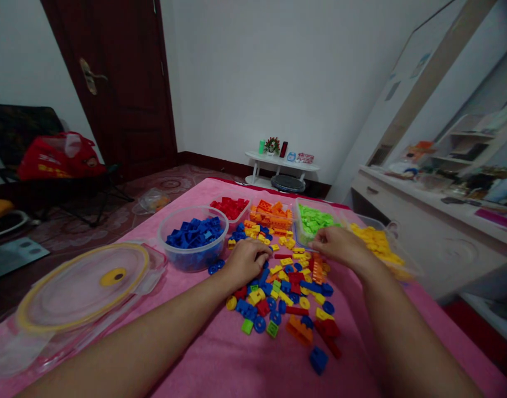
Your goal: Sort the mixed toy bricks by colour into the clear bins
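My left hand (247,261) rests at the left side of a mixed pile of toy building bricks (294,282), its fingers curled down beside blue pieces. Whatever those fingers may hold is hidden. At the front right corner of a clear box of light green bricks (315,218), my right hand (335,243) has its fingertips pinched together; nothing can be made out between them. Left of the pile stands a round tub (193,260) of blue bricks. Red bricks (230,207) and orange bricks (273,213) fill boxes behind the pile. Yellow bricks (375,243) fill a box beyond my right wrist.
Clear lids (85,287), one edged in yellow, lie on the pink cloth (236,367) at the left. A single blue brick (318,359) sits near the front. Beyond the table are a low white stand (282,161), a chair with a red bag (62,157), and a cabinet (419,215).
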The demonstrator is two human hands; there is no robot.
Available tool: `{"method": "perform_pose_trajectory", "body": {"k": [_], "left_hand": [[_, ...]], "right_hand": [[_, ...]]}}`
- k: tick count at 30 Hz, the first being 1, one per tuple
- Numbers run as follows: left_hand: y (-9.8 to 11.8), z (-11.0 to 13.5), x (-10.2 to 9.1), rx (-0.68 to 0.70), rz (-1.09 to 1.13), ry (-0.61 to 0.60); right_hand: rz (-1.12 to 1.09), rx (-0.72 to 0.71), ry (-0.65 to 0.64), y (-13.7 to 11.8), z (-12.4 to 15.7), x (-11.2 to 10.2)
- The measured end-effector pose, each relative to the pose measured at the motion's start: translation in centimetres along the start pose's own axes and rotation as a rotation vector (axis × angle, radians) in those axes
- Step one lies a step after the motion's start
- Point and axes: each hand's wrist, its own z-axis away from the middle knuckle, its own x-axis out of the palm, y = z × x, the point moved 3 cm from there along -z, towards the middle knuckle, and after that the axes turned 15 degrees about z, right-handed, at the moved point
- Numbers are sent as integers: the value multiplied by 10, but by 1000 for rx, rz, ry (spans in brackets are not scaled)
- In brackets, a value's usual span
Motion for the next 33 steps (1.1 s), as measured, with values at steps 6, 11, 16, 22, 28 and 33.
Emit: {"method": "perform_pose_trajectory", "body": {"k": [6,11,16,22,28,33], "left_hand": [[0,-1,1,8,8,-19],[-2,0,1,-2,17,-10],[0,0,1,-3,23,-20],[1,0,1,11,22,-24],[2,-1,1,10,21,-40],[2,-1,1,11,16,-42]], "right_hand": [[-13,14,-348,5,11,21],[96,-53,-196,-11,13,19],[-204,-147,-87,-20,10,9],[-696,-70,221,-12,5,-6],[-918,334,648,61,3,-10],[-1173,455,583,101,-5,6]]}}
